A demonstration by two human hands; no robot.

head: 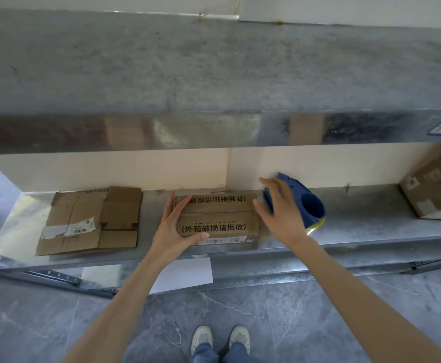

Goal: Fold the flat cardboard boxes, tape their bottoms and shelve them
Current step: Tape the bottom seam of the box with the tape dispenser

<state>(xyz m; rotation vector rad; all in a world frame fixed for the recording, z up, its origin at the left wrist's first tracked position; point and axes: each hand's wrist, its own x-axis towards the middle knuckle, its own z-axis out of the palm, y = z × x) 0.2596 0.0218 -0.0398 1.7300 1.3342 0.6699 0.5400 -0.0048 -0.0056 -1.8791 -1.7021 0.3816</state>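
A small folded cardboard box point(218, 218) with printed black characters sits on the lower metal shelf point(358, 221), its flaps closed on top. My left hand point(173, 229) rests against its left end, fingers straight and thumb along the front edge. My right hand point(282, 208) hovers spread open just past the box's right end, in front of a blue tape dispenser point(307, 203) with a yellow-edged roll. A flat, unfolded cardboard box point(91, 221) lies on the shelf to the left.
An assembled cardboard box point(435, 187) stands at the shelf's far right. The upper metal shelf point(214, 74) overhangs the work area. A white sheet point(185, 273) lies below the shelf. Grey tiled floor and my shoes point(220, 339) are beneath.
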